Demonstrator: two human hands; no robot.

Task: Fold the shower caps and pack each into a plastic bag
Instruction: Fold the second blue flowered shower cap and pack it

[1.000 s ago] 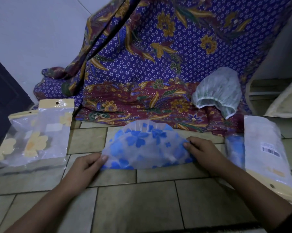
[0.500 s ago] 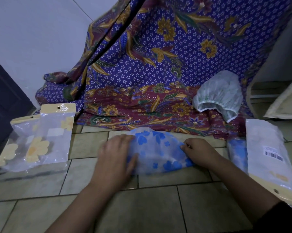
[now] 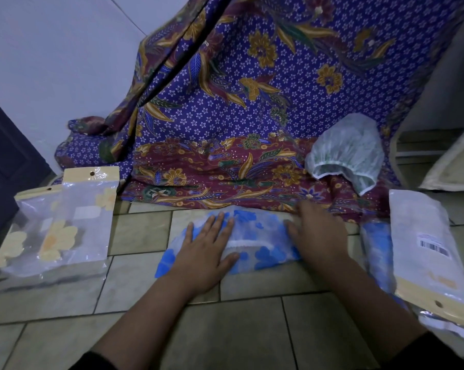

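A clear shower cap with blue flowers (image 3: 262, 247) lies folded on the tiled floor in the middle. My left hand (image 3: 206, 249) lies flat on its left part, fingers straight and spread. My right hand (image 3: 316, 236) presses on its right end, fingers extended and a little blurred. A white-green shower cap (image 3: 345, 153) sits puffed up on the patterned cloth at the back right. At the left lie plastic bags (image 3: 65, 225) holding yellow-flower caps. A stack of plastic bags (image 3: 428, 252) lies at the right, with a blue-flowered packed one (image 3: 379, 247) beside it.
A purple and maroon batik cloth (image 3: 238, 116) hangs down at the back and spreads onto the floor. A white wall stands at the left with a dark door (image 3: 4, 161). A pale board (image 3: 455, 169) leans at the far right. Bare tiles (image 3: 225, 329) lie in front.
The cap went from a wide half-circle held at both ends to a narrower folded strip. My left hand came over onto it and now lies flat; my right hand shifted up along its right end.
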